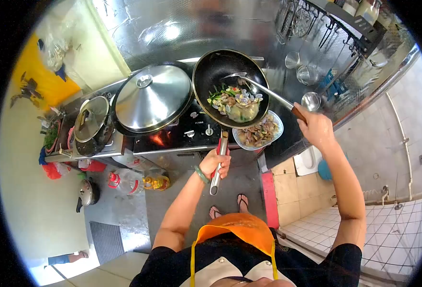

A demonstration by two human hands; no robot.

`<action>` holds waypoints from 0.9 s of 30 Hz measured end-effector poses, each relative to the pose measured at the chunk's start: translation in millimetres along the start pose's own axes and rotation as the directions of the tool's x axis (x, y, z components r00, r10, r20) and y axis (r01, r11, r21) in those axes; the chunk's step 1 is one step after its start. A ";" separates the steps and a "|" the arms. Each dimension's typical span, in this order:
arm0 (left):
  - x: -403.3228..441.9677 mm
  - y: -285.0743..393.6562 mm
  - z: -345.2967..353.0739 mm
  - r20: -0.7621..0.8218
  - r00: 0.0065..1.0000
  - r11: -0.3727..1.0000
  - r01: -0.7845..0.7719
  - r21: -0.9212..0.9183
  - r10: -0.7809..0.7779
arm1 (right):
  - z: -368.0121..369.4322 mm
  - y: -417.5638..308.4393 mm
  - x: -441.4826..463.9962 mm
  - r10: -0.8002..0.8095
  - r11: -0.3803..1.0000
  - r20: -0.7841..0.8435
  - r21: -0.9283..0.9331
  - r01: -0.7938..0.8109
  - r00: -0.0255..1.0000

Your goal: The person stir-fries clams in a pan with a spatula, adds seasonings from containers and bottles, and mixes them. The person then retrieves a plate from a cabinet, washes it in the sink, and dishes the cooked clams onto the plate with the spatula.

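Note:
My left hand is wrapped round the metal handle of a black wok, which is raised and tilted toward me. Clams with green vegetable pieces and some broth have gathered in its lower part. In my right hand is the wooden grip of a metal spatula, its blade inside the wok behind the clams. Partly under the wok's near right edge sits a white bowl with more clams in it.
A large pan with a domed steel lid stands on the black gas stove at left. Farther left is a glass-lidded pan. Utensils hang from a wall rack at right. Oil bottles and a pressure cooker stand on the floor.

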State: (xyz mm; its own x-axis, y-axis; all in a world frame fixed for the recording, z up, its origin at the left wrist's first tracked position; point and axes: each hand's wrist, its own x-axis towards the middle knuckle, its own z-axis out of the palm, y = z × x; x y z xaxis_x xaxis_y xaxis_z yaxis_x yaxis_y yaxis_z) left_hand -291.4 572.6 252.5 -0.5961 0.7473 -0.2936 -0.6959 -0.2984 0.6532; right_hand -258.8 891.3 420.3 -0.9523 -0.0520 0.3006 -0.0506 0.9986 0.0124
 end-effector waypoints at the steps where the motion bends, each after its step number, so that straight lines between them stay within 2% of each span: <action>1: 1.7 -1.4 -2.7 0.004 1.000 1.000 -0.005 0.010 0.005 | 1.3 1.3 -6.3 0.009 1.000 0.009 -0.003 -0.009 1.000; 3: 1.1 -6.3 -7.6 -0.010 1.000 1.000 0.006 0.015 -0.006 | 4.8 6.1 -21.6 0.031 1.000 0.029 0.003 -0.031 0.999; 8: 0.8 -19.6 -14.3 -0.017 1.000 0.997 -0.014 0.078 0.016 | 15.7 30.7 -63.9 -0.037 0.999 -0.020 0.013 0.038 0.999; 12: 3.6 -33.4 -6.5 -0.050 0.997 0.994 -0.046 0.101 0.051 | 9.9 32.3 -83.0 -0.013 0.999 0.039 -0.039 0.015 0.999; 15: 8.5 -42.0 -3.3 -0.083 0.995 0.994 -0.051 0.100 0.060 | 17.5 46.0 -100.0 -0.044 0.999 0.003 0.023 0.044 0.999; 27: 27.7 -59.7 6.1 -0.112 0.990 0.970 -0.060 0.236 0.089 | 23.5 62.7 -139.0 -0.015 0.999 0.056 -0.046 0.018 0.998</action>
State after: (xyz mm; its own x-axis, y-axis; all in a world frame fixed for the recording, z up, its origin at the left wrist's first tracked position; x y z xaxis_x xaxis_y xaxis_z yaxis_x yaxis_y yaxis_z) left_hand -263.9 614.8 209.5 -0.6964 0.6470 -0.3107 -0.5447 -0.1946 0.8157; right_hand -136.7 961.1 357.0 -0.9667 -0.0673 0.2468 -0.0537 0.9967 0.0615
